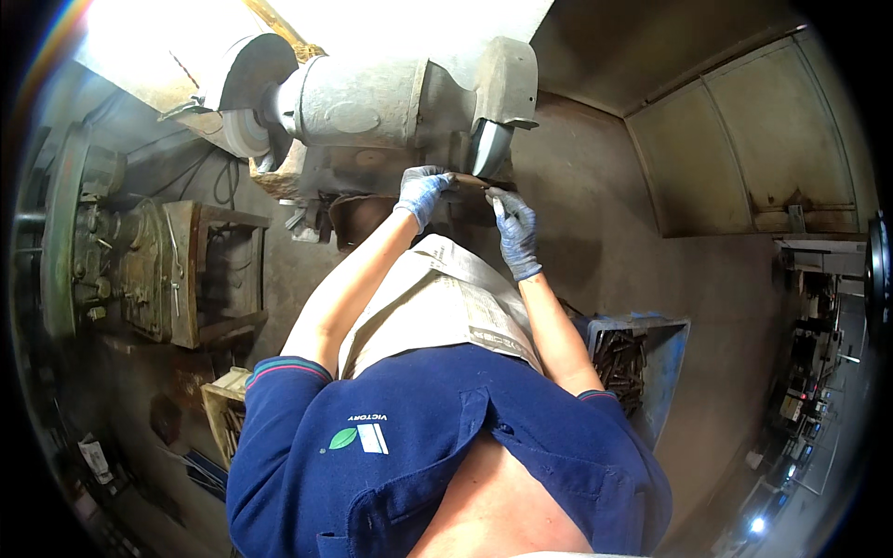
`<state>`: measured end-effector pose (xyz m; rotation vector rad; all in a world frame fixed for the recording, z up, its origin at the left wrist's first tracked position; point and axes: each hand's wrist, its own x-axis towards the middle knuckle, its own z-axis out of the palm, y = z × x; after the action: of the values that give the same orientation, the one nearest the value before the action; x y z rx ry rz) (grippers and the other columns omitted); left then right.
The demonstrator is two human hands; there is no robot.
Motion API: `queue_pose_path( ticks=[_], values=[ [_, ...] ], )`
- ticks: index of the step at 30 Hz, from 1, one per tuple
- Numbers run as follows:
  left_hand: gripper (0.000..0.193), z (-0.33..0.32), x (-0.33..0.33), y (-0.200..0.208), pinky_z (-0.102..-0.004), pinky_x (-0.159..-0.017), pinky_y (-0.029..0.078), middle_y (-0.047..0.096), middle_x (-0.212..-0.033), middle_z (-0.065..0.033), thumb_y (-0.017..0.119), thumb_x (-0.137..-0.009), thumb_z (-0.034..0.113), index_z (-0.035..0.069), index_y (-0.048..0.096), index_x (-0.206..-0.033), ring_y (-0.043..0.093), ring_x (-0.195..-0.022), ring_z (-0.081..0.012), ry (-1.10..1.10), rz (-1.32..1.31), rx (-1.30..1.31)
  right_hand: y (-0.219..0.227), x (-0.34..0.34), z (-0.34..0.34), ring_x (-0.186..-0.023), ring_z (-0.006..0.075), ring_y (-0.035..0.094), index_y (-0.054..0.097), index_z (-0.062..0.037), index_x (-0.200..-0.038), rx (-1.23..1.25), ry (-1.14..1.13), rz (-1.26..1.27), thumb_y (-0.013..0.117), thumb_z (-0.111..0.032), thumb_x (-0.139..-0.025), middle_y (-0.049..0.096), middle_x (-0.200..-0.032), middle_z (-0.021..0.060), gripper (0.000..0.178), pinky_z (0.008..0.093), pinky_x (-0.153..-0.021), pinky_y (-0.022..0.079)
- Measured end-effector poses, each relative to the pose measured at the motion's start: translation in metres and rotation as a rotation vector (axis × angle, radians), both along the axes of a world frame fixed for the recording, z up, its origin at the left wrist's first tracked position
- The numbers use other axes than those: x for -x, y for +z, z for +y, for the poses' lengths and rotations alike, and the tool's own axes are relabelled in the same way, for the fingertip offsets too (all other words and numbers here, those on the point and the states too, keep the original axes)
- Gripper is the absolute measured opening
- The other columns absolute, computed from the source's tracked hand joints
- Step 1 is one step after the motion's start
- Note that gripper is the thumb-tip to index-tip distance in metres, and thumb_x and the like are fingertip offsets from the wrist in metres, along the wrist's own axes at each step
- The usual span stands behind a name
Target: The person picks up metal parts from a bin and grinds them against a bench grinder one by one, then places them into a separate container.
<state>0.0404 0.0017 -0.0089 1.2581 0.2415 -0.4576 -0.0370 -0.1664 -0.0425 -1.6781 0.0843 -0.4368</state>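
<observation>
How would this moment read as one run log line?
left hand: gripping thin brown piece | right hand: gripping its other end | piece: near right grinding wheel, contact unclear | blue crate: right side

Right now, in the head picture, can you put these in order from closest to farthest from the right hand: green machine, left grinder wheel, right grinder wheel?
From the right hand:
1. Right grinder wheel: just ahead of it.
2. Left grinder wheel: ahead, well over to the left.
3. Green machine: out near the picture's left edge.
</observation>
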Motion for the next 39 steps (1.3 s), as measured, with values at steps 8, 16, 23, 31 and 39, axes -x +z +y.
queue_pose_path(
  ticks=[8,16,23,31,39],
  values=[
    [0.008,0.02,-0.004,-0.01,-0.0264,-0.06,0.054,0.065,-0.077,-0.0096,0.06,-0.085,0.003,-0.002,0.064,-0.089,0.063,-0.066,-0.0161,0.05,-0.005,0.01,-0.004,-0.007,0.022,-0.091,0.0137,0.061,0.066,0.0011,-0.097,-0.139,0.061,-0.003,0.062,-0.005,-0.085,0.066,-0.098,0.0087,0.014,0.0267,-0.082,0.046],
    [0.009,0.046,0.027,0.017,-0.0243,-0.062,0.052,0.065,-0.081,-0.0088,0.059,-0.087,0.005,-0.001,0.061,-0.092,0.064,-0.071,-0.0142,0.015,-0.179,0.081,0.055,0.021,0.033,-0.108,0.0256,0.057,0.064,0.0001,-0.107,0.379,0.112,-0.252,0.062,-0.003,-0.083,0.059,-0.113,0.0159,0.025,0.0347,-0.093,0.046],
    [0.018,0.055,0.074,0.067,-0.03,-0.072,0.055,0.066,-0.089,-0.012,0.061,-0.085,0.003,-0.005,0.06,-0.102,0.065,-0.078,-0.0174,-0.08,-0.263,0.387,0.105,0.068,0.02,-0.113,0.032,0.053,0.062,-0.0002,-0.112,0.463,0.205,-0.418,0.071,-0.035,-0.077,0.056,-0.118,0.0185,0.051,0.0406,-0.097,0.041],
    [0.019,0.057,0.091,0.104,-0.0287,-0.072,0.055,0.066,-0.089,-0.0111,0.062,-0.084,0.001,-0.005,0.062,-0.101,0.064,-0.077,-0.0143,-0.132,-0.302,0.267,0.131,0.079,0.014,-0.111,0.0348,0.054,0.062,0.0,-0.111,0.373,0.281,-0.52,0.073,-0.037,-0.076,0.055,-0.118,0.0208,0.053,0.0438,-0.096,0.041],
    [0.018,0.051,0.093,0.105,-0.0272,-0.065,0.054,0.065,-0.08,-0.0091,0.063,-0.086,0.012,-0.004,0.063,-0.094,0.062,-0.067,-0.0133,-0.141,-0.219,0.462,0.136,0.085,0.011,-0.112,0.0351,0.053,0.062,0.0007,-0.11,0.372,0.301,-0.558,0.074,-0.036,-0.075,0.055,-0.117,0.0179,0.052,0.0446,-0.096,0.041]
  ],
)
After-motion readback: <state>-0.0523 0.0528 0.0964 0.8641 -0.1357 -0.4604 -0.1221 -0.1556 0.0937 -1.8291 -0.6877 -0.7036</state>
